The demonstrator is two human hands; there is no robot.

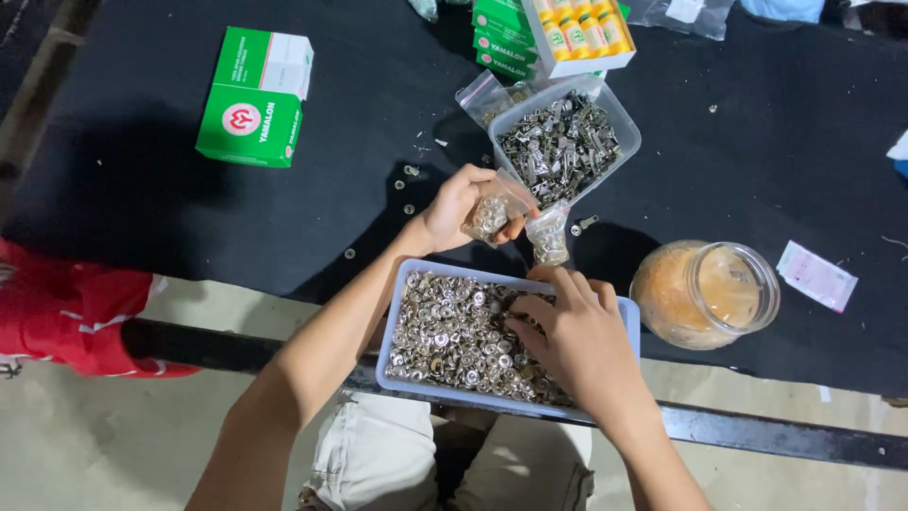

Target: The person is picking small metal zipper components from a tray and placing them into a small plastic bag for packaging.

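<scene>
My left hand (pixel 456 206) holds a small clear plastic bag (pixel 494 212) partly filled with small silver metal snaps, above the black table. My right hand (pixel 567 336) reaches down into a pale blue rectangular tray (pixel 402 312) full of the same silver snaps (pixel 445 336), fingers curled among them. A second small clear bag (pixel 550 235) with snaps stands just beyond the tray, near my right fingertips.
A clear tub (pixel 619 128) of silver metal clips sits behind the bags. A tipped glass jar (pixel 705 293) lies to the right, a green and white box (pixel 253 96) at the left, more green boxes (pixel 501 38) and a white box of yellow tubes (pixel 579 33) at the back. A red cloth (pixel 66 312) lies at lower left.
</scene>
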